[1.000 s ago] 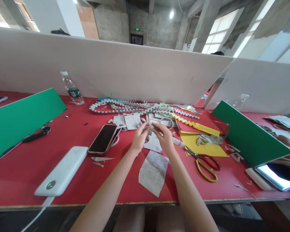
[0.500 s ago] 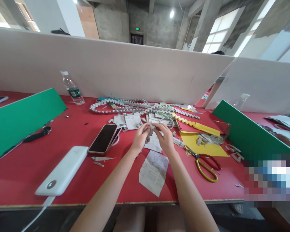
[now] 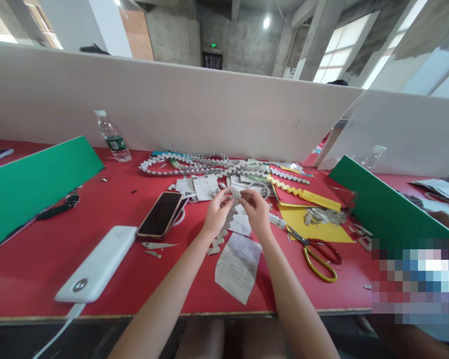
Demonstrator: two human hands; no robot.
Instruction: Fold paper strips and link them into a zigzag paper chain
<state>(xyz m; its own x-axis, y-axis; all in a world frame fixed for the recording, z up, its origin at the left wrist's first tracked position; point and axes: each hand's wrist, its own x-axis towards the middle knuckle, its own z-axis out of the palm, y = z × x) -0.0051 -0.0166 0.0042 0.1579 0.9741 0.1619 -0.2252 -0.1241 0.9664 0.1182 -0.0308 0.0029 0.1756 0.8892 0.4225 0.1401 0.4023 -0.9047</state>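
Between my hands hangs a folded paper chain [image 3: 223, 231], a zigzag strip of greyish printed paper whose lower end reaches down beside my left wrist. My left hand [image 3: 219, 212] pinches its upper end from the left. From the right, my right hand [image 3: 257, 209] grips the same end with its fingertips. The folds right at the fingertips are too small to make out. Below my hands lies a creased sheet of printed paper [image 3: 238, 269]. Scissors [image 3: 310, 247] with one red and one yellow handle rest partly open to the right of my right hand.
Long white zigzag chains [image 3: 194, 167] lie at the back, with a yellow one [image 3: 303, 192] at right. A phone [image 3: 160, 214] and white power bank [image 3: 97, 264] are on the left. Behind stands a water bottle [image 3: 114, 139]. Green boards [image 3: 41, 184] flank the red table [image 3: 172, 289].
The paper chain has swung out below my left hand, so more of its length shows. My hands stay in nearly the same place, their fingers slightly shifted at its upper end.
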